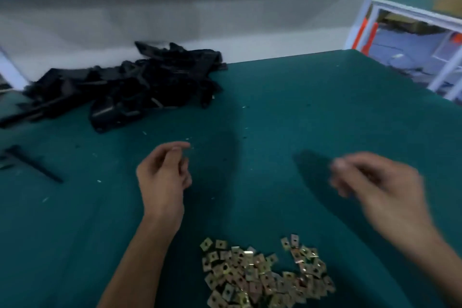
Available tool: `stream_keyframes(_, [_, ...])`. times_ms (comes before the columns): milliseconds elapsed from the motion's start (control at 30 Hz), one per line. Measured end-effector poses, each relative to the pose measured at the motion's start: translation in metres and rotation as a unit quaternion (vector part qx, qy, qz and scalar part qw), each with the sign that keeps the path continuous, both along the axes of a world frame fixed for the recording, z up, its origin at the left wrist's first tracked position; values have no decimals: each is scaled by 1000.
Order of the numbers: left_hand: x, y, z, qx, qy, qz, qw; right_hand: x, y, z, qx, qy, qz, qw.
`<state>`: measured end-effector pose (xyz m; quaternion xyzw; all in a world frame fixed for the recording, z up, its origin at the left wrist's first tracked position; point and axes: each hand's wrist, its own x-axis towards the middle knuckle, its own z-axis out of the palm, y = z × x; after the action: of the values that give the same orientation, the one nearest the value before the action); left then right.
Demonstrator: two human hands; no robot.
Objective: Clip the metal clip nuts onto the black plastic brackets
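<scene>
Our left hand [162, 177] hangs loosely curled and empty; the blurred right hand [375, 182] we cannot read; a careless sweep could scatter the clip nuts [262, 275].

No words to read

No letters, numbers, labels or signs can be read anywhere in this blurry picture. The things on the green tabletop show no writing, and the far shelves past its right edge are too fuzzy to tell.
</scene>
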<state>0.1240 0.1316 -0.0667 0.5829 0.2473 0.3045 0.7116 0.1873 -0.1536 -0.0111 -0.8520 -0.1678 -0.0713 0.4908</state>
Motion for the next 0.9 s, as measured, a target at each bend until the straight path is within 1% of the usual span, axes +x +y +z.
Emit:
stream_keyframes(33, [2, 3, 0, -17, -8, -3, 1000, 20, 33, 0, -47, -4, 45, 998])
stream_keyframes(67, [5, 4, 1, -33, -15, -13, 999, 45, 67, -5, -53, -13, 89, 995])
stream_keyframes(100, [7, 5, 2, -44, -21, -29, 998, 67, 101, -8, -60, 2, 112, 992])
stream_keyframes(167, [10, 8, 5, -59, -24, -53, 997, 103, 163, -17, -101, -32, 139, 985])
stream_keyframes(233, [12, 12, 4, -77, -22, -61, 995, 133, 218, -16, -157, -49, 132, 977])
stream_keyframes(300, [13, 13, 3, -77, -15, -75, 994, 158, 259, -18, -193, -34, 92, 976])
stream_keyframes(367, [14, 11, 1, -64, -12, -90, 994, 177, 287, -16, -223, -44, 45, 973])
stream_keyframes(433, [13, 9, 1, -57, -19, -100, 993, 192, 303, -15, -261, -47, 46, 963])
stream_keyframes(500, [13, 9, 1, -60, -22, -99, 993, 203, 310, -15, -296, -50, 75, 951])
stream_keyframes(600, [13, 9, 0, -64, -23, -96, 993, 211, 310, -15, -292, -127, 59, 946])
stream_keyframes(633, [14, 9, -1, -62, -24, -95, 993, 210, 309, -14, -304, -152, 51, 939])
stream_keyframes(700, [14, 8, -2, -54, -25, -93, 994, 208, 306, -12, -359, -211, 38, 909])
stream_keyframes(767, [14, 7, -1, -44, -23, -90, 995, 208, 301, -11, -409, -290, 37, 864])
stream_keyframes(833, [15, 6, 0, -35, -19, -85, 996, 211, 300, -11, -433, -349, 74, 828])
stream_keyframes(867, [15, 6, 1, -32, -16, -84, 996, 213, 302, -10, -435, -356, 100, 821])
stream_keyframes(900, [15, 6, 1, -30, -14, -84, 996, 214, 304, -8, -433, -347, 123, 823])
